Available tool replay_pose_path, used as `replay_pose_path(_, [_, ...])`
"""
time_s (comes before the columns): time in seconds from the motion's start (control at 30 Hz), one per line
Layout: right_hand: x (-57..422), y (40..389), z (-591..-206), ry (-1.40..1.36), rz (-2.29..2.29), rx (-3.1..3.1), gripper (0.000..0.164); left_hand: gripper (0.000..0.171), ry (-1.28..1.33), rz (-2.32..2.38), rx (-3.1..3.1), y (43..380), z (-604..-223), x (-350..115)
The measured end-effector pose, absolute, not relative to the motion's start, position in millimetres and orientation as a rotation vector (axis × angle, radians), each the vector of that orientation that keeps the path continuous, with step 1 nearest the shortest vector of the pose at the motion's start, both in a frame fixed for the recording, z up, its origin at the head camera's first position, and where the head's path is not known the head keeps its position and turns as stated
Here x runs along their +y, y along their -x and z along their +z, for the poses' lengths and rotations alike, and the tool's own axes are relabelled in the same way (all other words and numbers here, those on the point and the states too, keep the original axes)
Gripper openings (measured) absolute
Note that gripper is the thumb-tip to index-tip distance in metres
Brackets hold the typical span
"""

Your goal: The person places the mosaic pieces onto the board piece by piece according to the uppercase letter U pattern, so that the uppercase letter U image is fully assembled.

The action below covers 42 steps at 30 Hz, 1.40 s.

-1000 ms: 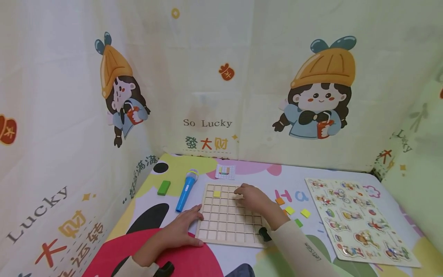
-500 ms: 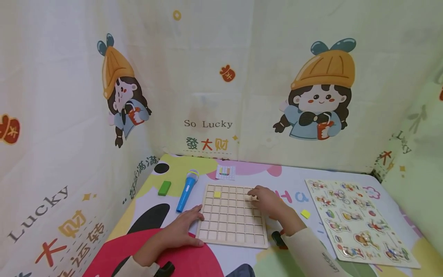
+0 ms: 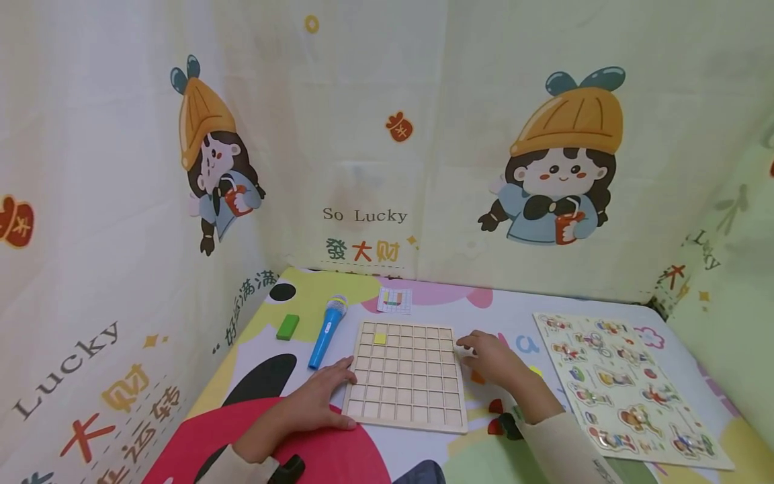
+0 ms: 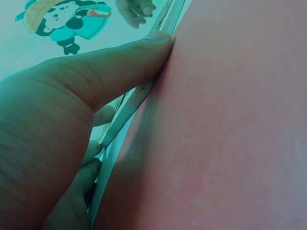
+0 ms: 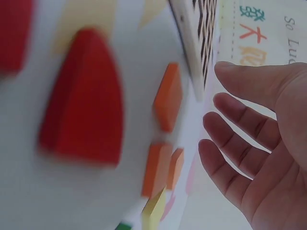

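A wooden grid board [image 3: 405, 396] lies flat on the patterned table, with one yellow square tile [image 3: 379, 339] in a cell near its far left. My left hand [image 3: 317, 402] rests at the board's near left corner, thumb and fingers spread along the edges. In the left wrist view the thumb [image 4: 124, 67] lies against the wooden rim. My right hand [image 3: 497, 361] hovers just past the board's right edge, fingers loosely bent and holding nothing. Below it are orange pieces [image 5: 169, 98], a red curved block [image 5: 84, 100] and a yellow piece [image 5: 153, 211], partly hidden in the head view.
A blue toy microphone [image 3: 326, 333] and a green block [image 3: 287, 327] lie left of the board. Behind it is a small pattern card [image 3: 394, 300]. A picture puzzle board [image 3: 629, 390] occupies the table's right side. A printed curtain [image 3: 447, 168] encloses the table.
My right hand has moved right, from over the board's far cells to beyond its right edge. The left hand and the board have stayed in place.
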State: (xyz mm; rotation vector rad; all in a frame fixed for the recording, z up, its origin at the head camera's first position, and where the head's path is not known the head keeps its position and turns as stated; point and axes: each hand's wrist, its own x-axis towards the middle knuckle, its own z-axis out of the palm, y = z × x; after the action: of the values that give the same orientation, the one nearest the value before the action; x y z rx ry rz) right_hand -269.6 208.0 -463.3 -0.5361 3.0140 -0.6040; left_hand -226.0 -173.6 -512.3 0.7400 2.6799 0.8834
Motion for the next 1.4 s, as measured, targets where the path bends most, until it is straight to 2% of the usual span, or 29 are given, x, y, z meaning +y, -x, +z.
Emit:
replay_pose_path(0.47, [238,258,-465,0.31,-0.638,2.977,0.031,0.074,-0.728,0.89,2.677,225,-511,-174])
replay_pose_path(0.83, [262,248,-470,0.269,-0.687,2.967,0.037,0.073,-0.722,0.894,2.671,227,-512,-174])
replay_pose_path(1.4, [274,248,-470,0.154,-0.609,2.926,0.036,0.074,-0.723,0.889,2.681,227,-510,-174])
